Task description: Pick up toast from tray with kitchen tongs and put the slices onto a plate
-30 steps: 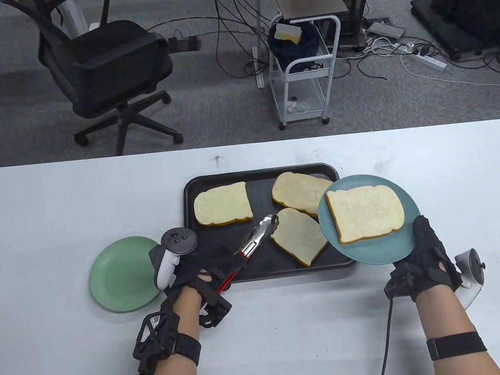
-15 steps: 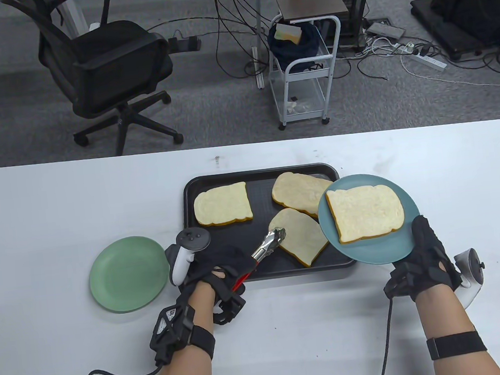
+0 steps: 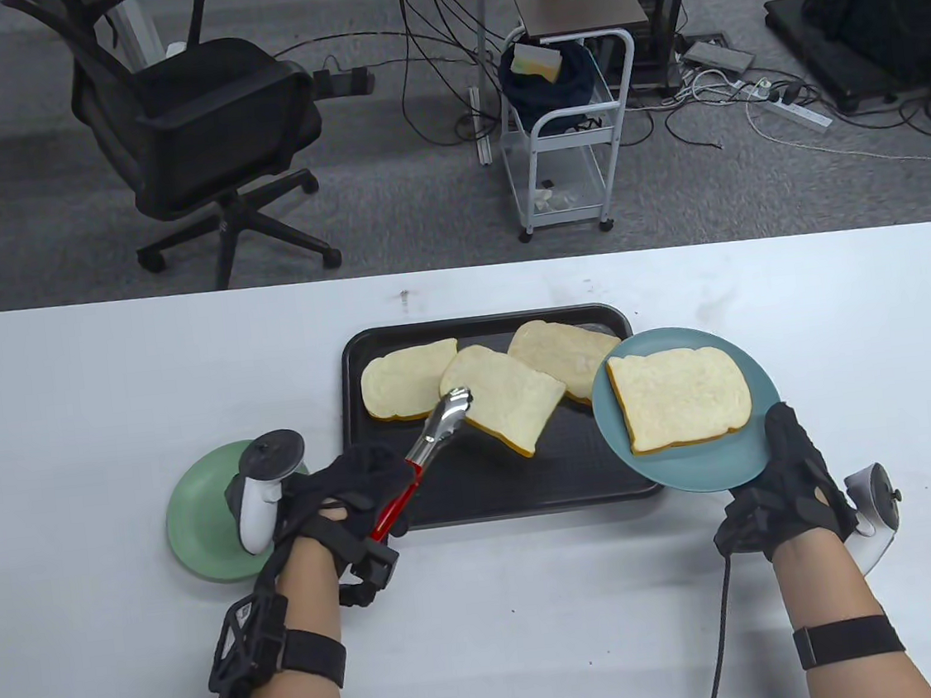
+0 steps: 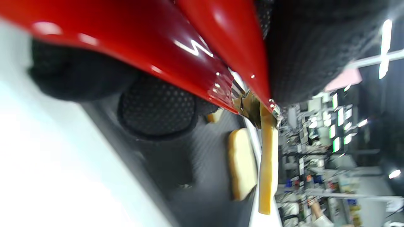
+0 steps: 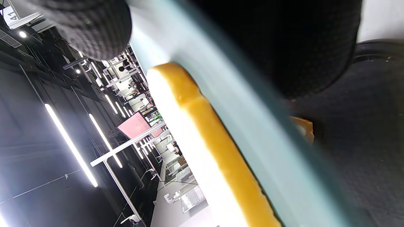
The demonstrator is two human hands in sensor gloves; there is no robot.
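My left hand [image 3: 347, 490] grips red-handled metal tongs [image 3: 422, 453]; their tips pinch a toast slice [image 3: 508, 398] lifted above the black tray [image 3: 391, 511]. In the left wrist view the red tong arms [image 4: 176, 53] close on that slice's edge [image 4: 268, 164]. Two more slices lie on the tray, one at the back left [image 3: 398, 381] and one at the back right [image 3: 570, 350]. My right hand [image 3: 787, 481] holds a blue plate [image 3: 694, 470] raised over the tray's right end, carrying one slice [image 3: 678, 397]. The right wrist view shows that slice's crust [image 5: 217, 145] on the plate rim [image 5: 252, 126].
A green plate [image 3: 209, 517] sits on the white table [image 3: 103, 379] left of the tray, partly under my left hand's tracker. Beyond the table's far edge stand an office chair [image 3: 194, 136] and a small white cart [image 3: 567, 130], with cables on the floor.
The tongs closed on the front slice and lifted it off the tray, carrying it up and left. My left hand drew back to the left. The right hand and blue plate stayed put.
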